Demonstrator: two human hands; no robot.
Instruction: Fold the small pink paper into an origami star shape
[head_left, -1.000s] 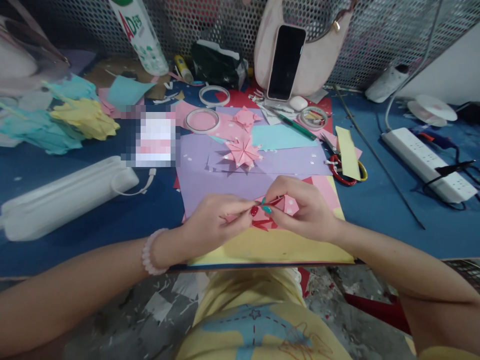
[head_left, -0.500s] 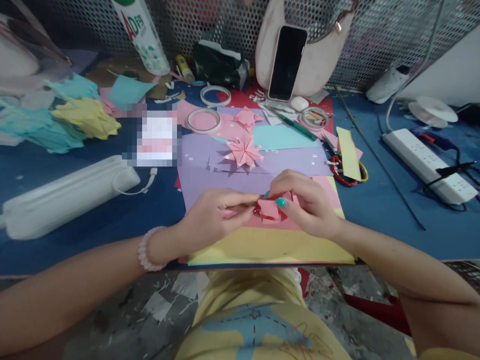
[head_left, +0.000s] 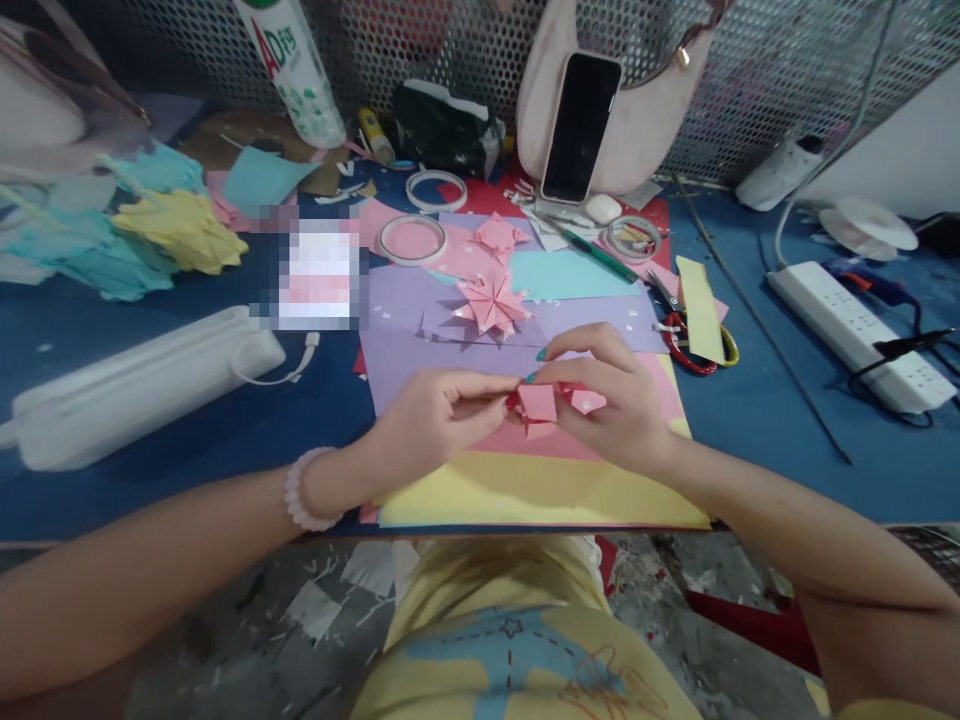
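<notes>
Between both hands, just above the pink and yellow sheets, is a folded pink paper piece [head_left: 538, 403] with several flaps. My left hand [head_left: 450, 415] pinches its left edge between thumb and fingertips. From the other side my right hand [head_left: 611, 405] grips it with thumb and fingers, the index finger lifted off a little. Part of the folded paper shows through under the right fingers. Beyond the hands, a pink paper star flower [head_left: 494, 302] lies on the purple sheet [head_left: 397, 330], and a smaller pink folded flower [head_left: 498, 237] sits behind it.
Scissors [head_left: 688, 345] lie right of the sheets under a yellow strip [head_left: 700, 310]. Tape rolls [head_left: 412, 240], a green pen [head_left: 600, 254] and a propped phone [head_left: 581, 125] stand or lie behind. A power strip [head_left: 862, 335] is at right, a white device [head_left: 142, 390] at left.
The folded pink piece has turned in the fingers, so a square flap now faces up. My right hand has shifted its grip and raised its index finger.
</notes>
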